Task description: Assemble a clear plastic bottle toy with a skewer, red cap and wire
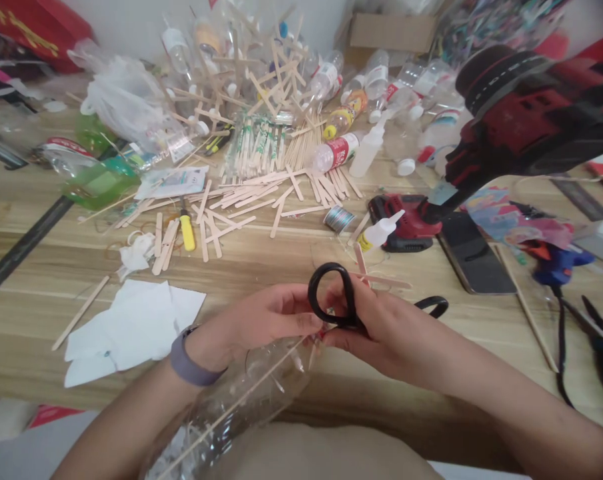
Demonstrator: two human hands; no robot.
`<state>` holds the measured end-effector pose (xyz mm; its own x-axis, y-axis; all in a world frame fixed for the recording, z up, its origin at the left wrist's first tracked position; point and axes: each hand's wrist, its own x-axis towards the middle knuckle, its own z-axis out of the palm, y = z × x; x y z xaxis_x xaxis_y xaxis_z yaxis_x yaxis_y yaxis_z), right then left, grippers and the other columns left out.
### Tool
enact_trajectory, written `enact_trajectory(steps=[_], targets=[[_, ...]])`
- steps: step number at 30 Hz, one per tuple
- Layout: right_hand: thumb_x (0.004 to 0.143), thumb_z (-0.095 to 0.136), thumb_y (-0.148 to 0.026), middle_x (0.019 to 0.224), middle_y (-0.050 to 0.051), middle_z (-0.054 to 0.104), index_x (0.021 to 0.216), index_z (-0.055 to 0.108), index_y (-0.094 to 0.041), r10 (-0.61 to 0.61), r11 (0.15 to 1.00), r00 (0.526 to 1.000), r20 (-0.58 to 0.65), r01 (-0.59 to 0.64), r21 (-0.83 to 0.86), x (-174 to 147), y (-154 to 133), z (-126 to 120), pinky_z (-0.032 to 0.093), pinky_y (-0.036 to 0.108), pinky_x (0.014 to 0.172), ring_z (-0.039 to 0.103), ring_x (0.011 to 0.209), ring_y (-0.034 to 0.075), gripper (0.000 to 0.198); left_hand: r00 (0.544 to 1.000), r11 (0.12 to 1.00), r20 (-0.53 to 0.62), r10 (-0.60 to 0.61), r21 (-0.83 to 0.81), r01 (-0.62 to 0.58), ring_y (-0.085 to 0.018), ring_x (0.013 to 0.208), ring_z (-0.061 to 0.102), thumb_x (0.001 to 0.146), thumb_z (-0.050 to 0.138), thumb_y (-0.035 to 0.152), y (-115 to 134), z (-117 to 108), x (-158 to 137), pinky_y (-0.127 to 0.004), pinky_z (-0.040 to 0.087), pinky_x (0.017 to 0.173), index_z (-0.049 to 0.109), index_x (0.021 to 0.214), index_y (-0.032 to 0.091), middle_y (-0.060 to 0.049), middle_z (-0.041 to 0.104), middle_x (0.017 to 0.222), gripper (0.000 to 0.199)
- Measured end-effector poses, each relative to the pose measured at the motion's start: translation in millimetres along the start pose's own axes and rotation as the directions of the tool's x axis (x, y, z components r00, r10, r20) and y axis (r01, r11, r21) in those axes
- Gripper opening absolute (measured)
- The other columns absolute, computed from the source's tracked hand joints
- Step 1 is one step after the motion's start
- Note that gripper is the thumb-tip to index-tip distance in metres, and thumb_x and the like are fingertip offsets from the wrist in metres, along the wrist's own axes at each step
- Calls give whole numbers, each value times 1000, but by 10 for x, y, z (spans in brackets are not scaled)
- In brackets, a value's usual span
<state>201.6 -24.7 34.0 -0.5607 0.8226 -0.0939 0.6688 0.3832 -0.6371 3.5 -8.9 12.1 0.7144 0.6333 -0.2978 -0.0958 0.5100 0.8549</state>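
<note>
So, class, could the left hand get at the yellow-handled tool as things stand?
Probably yes: mostly bare tabletop separates the left hand from the yellow-handled tool, which lies uncovered; the hand may first need to leave the clear plastic bottle.

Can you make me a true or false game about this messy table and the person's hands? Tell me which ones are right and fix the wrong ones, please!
1. The right hand holds something with a black loop handle. True.
2. The wristband is on the right arm. False: the wristband is on the left arm.
3. The screwdriver has a yellow handle. True.
4. The phone is under the white papers. False: the phone lies on the table, near the red and black power tool.
5. Some wooden sticks lie loose on the table. True.
</note>
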Motion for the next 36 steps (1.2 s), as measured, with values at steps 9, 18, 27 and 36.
enact_trajectory(steps=[9, 18, 27, 36], targets=[[82, 60, -21, 78, -2, 59, 84, 40, -24, 55, 974, 997, -59, -41, 221, -126, -86, 56, 44, 25, 51, 56, 63, 14, 20, 993, 994, 109, -51, 102, 40, -18, 79, 59, 85, 63, 42, -56, -22, -58, -31, 47, 75, 64, 96, 18, -4, 63, 83, 26], [83, 60, -28, 67, -4, 52, 84, 39, -24, 236, 947, 915, -327, -141, 289, -163, -158, 362, 42, 24, 45, 49, 52, 11, 22, 999, 975, 26, -29, 219, 23, -16, 78, 60, 87, 60, 40, 51, -61, -84, -26, 45, 73, 61, 90, 19, -2, 65, 83, 20], [91, 51, -23, 69, -1, 62, 85, 54, -22, 225, 906, 933, -279, -95, 414, -149, -112, 388, 49, 25, 49, 59, 53, 13, 7, 993, 984, -119, -7, 174, 28, -13, 75, 55, 85, 62, 34, 117, -98, -70, -24, 41, 69, 62, 87, 18, -1, 61, 82, 16], [91, 49, -16, 77, 3, 74, 92, 67, -21, -84, 994, 838, -539, 31, -107, -148, -70, 483, 54, 24, 55, 71, 66, 17, 18, 980, 997, -190, -53, 43, 62, -12, 75, 58, 85, 64, 32, 111, -99, -45, -24, 40, 69, 60, 88, 17, -1, 65, 83, 17]])
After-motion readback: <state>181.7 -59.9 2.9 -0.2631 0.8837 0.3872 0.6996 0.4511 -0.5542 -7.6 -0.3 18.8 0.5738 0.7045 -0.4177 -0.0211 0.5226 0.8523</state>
